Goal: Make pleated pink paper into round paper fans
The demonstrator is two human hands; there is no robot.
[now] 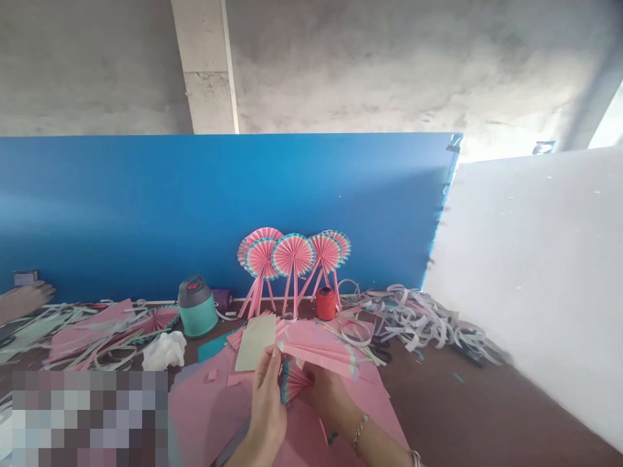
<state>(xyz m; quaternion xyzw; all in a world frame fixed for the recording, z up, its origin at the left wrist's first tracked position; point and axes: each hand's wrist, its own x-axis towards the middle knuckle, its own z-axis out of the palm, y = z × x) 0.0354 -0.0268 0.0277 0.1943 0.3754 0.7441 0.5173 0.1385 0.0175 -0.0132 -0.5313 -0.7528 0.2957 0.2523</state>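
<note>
Between my hands is a pink pleated paper fan [324, 353], its edge banded in pale yellow and blue. My left hand [269, 395] pinches the fan's left end between thumb and fingers. Beneath the spread part, my right hand [328, 392] is closed round the gathered folds; its fingertips are partly hidden by the paper. A small bunched section [292, 381] of blue-edged pleats shows between the two hands. Pink paper sheets [209, 415] lie under my hands, with a pale green sheet [256, 342] just beyond my left hand.
Several finished round fans [293, 255] lean against the blue partition [146, 214]. A red thread spool [326, 303] and a teal-and-grey container [197, 308] stand before it. Curled paper strips [403, 318] pile up at right. A co-worker's hand [34, 295] reaches in at far left.
</note>
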